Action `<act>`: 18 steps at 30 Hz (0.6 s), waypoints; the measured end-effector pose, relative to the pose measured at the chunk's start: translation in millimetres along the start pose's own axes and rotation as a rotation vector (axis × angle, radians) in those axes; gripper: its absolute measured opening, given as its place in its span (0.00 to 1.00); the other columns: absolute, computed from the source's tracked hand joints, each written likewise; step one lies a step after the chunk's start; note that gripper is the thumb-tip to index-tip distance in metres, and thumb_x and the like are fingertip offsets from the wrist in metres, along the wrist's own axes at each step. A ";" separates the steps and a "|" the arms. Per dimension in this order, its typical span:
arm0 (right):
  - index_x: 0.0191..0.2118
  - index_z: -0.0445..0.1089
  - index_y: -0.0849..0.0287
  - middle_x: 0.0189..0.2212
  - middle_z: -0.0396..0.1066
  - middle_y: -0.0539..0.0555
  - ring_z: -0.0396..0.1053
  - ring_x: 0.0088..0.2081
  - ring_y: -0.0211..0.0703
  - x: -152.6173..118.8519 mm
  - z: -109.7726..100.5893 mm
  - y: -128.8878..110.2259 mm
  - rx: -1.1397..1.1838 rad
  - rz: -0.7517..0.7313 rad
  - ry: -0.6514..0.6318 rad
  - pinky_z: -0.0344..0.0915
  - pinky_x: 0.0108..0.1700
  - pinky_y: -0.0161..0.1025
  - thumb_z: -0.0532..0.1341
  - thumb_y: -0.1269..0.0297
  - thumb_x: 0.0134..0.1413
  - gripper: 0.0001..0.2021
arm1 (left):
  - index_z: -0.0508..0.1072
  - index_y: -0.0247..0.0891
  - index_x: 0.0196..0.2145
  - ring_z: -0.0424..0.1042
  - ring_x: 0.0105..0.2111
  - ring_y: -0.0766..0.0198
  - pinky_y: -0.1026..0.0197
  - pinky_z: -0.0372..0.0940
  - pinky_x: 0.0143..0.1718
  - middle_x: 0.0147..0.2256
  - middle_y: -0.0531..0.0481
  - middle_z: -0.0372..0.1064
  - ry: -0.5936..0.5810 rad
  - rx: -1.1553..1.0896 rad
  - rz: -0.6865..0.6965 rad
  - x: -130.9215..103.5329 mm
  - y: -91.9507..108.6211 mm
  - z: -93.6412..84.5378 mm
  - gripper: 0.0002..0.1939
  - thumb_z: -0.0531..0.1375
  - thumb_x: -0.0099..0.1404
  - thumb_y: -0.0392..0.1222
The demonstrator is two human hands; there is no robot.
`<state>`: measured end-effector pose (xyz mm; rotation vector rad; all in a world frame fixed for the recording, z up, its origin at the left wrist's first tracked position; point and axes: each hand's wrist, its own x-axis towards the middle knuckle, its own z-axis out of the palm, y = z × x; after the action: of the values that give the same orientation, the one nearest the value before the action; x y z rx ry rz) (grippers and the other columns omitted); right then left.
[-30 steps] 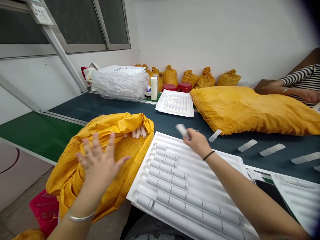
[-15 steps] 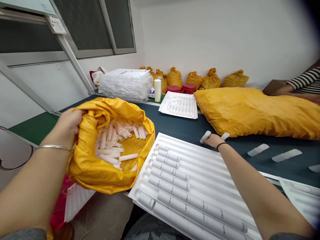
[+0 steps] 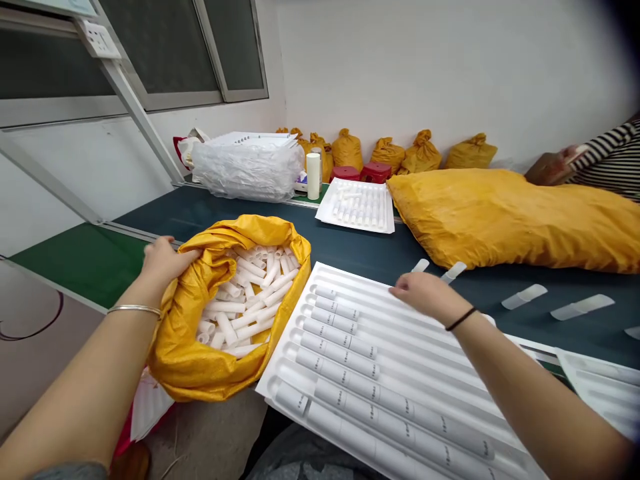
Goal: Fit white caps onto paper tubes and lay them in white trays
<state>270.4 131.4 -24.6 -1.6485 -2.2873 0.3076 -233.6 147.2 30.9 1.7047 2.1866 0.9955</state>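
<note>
My left hand is at the left rim of an open yellow sack, its thumb lying over the folded edge and apart from the fingers. The sack holds many short white tubes. My right hand hovers over the far side of a white grooved tray, fingers curled, with nothing visible in them; the fingertips are partly hidden. Printed white tubes lie in the nearer and left-hand grooves of the tray. Just beyond my right hand, a translucent tube and another tube stand tilted on the dark belt.
More translucent tubes are spread along the dark belt to the right. A full yellow sack, a filled tray and a plastic-wrapped stack sit farther back. At the far right is a person's striped sleeve.
My right hand has drawn back from the belt over the tray, leaving a tube behind. The sack's rim has sunk, its tubes have shifted, and my left hand's grip has loosened.
</note>
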 end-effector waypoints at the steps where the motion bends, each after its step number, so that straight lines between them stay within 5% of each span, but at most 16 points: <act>1: 0.25 0.75 0.62 0.24 0.74 0.61 0.73 0.27 0.46 1.6 7.8 -19.7 0.002 -0.028 -0.038 0.63 0.30 0.38 0.60 0.65 0.54 0.11 | 0.57 0.22 0.54 0.43 0.61 0.32 0.34 0.51 0.55 0.61 0.27 0.45 0.042 0.063 0.037 -7.6 10.2 -0.6 0.35 0.60 0.58 0.52; 3: 0.36 0.76 0.59 0.35 0.76 0.59 0.73 0.38 0.47 11.0 26.3 -58.1 0.013 -0.091 -0.116 0.65 0.39 0.37 0.55 0.66 0.58 0.11 | 0.55 0.26 0.57 0.34 0.63 0.34 0.35 0.45 0.59 0.64 0.31 0.38 0.025 0.223 0.176 -23.3 35.4 9.5 0.31 0.54 0.64 0.50; 6: 0.39 0.75 0.63 0.39 0.74 0.62 0.71 0.42 0.49 33.6 53.0 -100.6 -0.009 -0.116 -0.208 0.64 0.44 0.38 0.55 0.67 0.58 0.12 | 0.70 0.32 0.44 0.60 0.55 0.50 0.48 0.55 0.57 0.50 0.38 0.65 -0.295 0.355 0.384 -40.5 69.7 54.1 0.14 0.50 0.67 0.42; 8: 0.35 0.75 0.68 0.38 0.73 0.68 0.71 0.41 0.52 46.8 64.4 -114.5 -0.043 -0.090 -0.244 0.63 0.43 0.40 0.57 0.68 0.55 0.10 | 0.72 0.34 0.37 0.68 0.46 0.56 0.51 0.61 0.52 0.41 0.43 0.70 -0.437 0.369 0.403 -44.6 81.9 92.5 0.10 0.53 0.66 0.41; 12: 0.35 0.73 0.67 0.39 0.72 0.67 0.70 0.40 0.51 52.2 66.1 -114.5 -0.064 -0.046 -0.238 0.62 0.42 0.39 0.60 0.72 0.49 0.07 | 0.70 0.34 0.43 0.70 0.40 0.61 0.52 0.68 0.43 0.42 0.46 0.69 -0.583 0.371 0.367 -43.4 84.2 142.6 0.14 0.57 0.66 0.46; 15: 0.38 0.69 0.65 0.38 0.72 0.63 0.69 0.38 0.48 35.2 52.8 -101.6 -0.030 -0.018 -0.175 0.61 0.39 0.38 0.60 0.70 0.48 0.10 | 0.70 0.34 0.44 0.70 0.40 0.61 0.53 0.68 0.42 0.42 0.46 0.69 -0.587 0.323 0.356 -44.9 80.3 140.0 0.14 0.57 0.65 0.46; 18: 0.41 0.65 0.62 0.34 0.70 0.56 0.67 0.34 0.43 7.8 34.9 -87.6 0.036 -0.005 -0.103 0.61 0.35 0.36 0.57 0.68 0.51 0.10 | 0.72 0.34 0.39 0.70 0.43 0.54 0.49 0.64 0.46 0.41 0.41 0.71 -0.514 0.231 0.396 -56.2 78.4 114.2 0.10 0.60 0.62 0.42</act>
<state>178.0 111.2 -25.9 -1.6452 -2.3451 0.4403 -93.5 148.3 -21.2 2.2472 1.7177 0.3065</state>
